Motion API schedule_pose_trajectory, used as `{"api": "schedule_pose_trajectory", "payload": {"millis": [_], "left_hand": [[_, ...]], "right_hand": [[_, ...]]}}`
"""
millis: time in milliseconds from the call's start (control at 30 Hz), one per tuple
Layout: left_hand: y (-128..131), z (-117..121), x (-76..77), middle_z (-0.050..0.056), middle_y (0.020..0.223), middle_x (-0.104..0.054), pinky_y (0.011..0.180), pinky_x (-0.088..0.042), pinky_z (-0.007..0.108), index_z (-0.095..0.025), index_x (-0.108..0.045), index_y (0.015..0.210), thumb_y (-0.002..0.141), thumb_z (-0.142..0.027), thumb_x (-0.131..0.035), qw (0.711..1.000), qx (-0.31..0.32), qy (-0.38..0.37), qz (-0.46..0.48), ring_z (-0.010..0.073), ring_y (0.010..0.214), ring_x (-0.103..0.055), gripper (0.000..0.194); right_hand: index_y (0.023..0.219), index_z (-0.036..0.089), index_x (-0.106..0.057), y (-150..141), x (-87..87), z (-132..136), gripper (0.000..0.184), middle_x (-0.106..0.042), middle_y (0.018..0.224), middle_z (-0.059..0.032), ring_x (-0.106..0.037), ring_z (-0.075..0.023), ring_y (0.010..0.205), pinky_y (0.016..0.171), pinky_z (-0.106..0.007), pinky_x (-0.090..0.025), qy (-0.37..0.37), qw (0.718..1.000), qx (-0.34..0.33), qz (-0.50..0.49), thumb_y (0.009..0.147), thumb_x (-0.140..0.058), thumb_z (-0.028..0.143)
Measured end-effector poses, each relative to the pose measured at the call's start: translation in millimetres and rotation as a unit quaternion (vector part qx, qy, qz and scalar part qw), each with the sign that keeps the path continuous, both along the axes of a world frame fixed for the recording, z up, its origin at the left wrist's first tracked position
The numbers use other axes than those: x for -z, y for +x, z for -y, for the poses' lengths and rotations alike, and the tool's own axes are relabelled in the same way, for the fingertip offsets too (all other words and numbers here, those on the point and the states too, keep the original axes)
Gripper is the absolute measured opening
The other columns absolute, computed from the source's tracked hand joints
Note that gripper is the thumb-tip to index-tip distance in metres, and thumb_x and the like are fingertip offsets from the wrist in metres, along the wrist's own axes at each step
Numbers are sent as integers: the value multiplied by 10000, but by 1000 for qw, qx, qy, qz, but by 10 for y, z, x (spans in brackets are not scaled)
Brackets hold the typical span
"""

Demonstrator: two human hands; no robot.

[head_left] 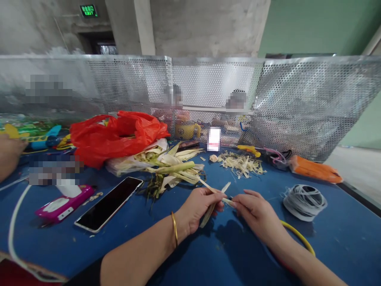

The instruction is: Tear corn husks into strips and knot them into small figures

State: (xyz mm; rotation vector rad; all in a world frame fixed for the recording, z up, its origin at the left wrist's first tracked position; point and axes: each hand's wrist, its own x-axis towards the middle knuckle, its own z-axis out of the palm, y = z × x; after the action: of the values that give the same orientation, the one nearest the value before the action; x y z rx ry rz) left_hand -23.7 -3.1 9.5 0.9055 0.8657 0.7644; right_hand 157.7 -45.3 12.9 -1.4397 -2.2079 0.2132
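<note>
My left hand [205, 204], with a gold bangle [174, 229] at its wrist, pinches pale corn husk strips [208, 214] above the blue table. One strip sticks up past the fingers and others hang below. My right hand [248, 206] is closed, its fingertips on the end of a strip just right of the left hand. Whether it also grips a small tool is hidden. Beyond my hands lies a pile of corn husks [175, 169] with dark, stringy ends. To its right sits a heap of husk scraps [242, 163].
A red plastic bag [116, 137] and a black-screened phone [110, 203] lie left, near a magenta tissue pack [64, 202]. At right are a grey twine roll [306, 201] and an orange packet [315, 169]. A perforated metal screen [208, 79] stands behind. Another person's hand [10, 155] is far left.
</note>
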Motion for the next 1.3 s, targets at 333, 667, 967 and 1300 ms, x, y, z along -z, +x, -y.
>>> {"api": "schedule_pose_trajectory", "payload": {"millis": [333,667,967,1300], "left_hand": [[1,-35,-45,125,798,-730,684,-516,254,-81,-696,885,898,-429,-482,983,-18,-103,153,160,700,-678,408],[-1,70,-5,158,1202,-642,1048,-344,320,-108,-633,1164,843,-643,-452,969,97,-45,223,222,1199,-540,650],[-63,-37,-55,162,1038,-697,898,-468,347,-89,-671,1058,776,-541,-627,972,124,-59,189,256,1035,-628,534],[33,-1,47,26,816,-701,480,-405,169,-159,-648,921,770,-205,-678,996,7,-27,81,96,577,-639,160]], "right_hand": [[1142,213,-594,-45,-95,105,238,-691,938,-74,-623,-211,848,819,-369,-420,258,962,-13,88,933,-487,250],[1260,247,-388,-141,149,80,336,-678,915,-39,-662,-210,814,704,-325,-515,7,992,85,-97,929,-442,279],[1310,209,-483,-67,60,82,389,-651,858,-68,-610,-205,734,659,-313,-464,141,987,39,68,951,-336,182],[966,227,-557,-163,57,164,187,-690,844,-36,-627,-180,724,623,-260,-440,40,997,45,-46,961,-383,293]]}}
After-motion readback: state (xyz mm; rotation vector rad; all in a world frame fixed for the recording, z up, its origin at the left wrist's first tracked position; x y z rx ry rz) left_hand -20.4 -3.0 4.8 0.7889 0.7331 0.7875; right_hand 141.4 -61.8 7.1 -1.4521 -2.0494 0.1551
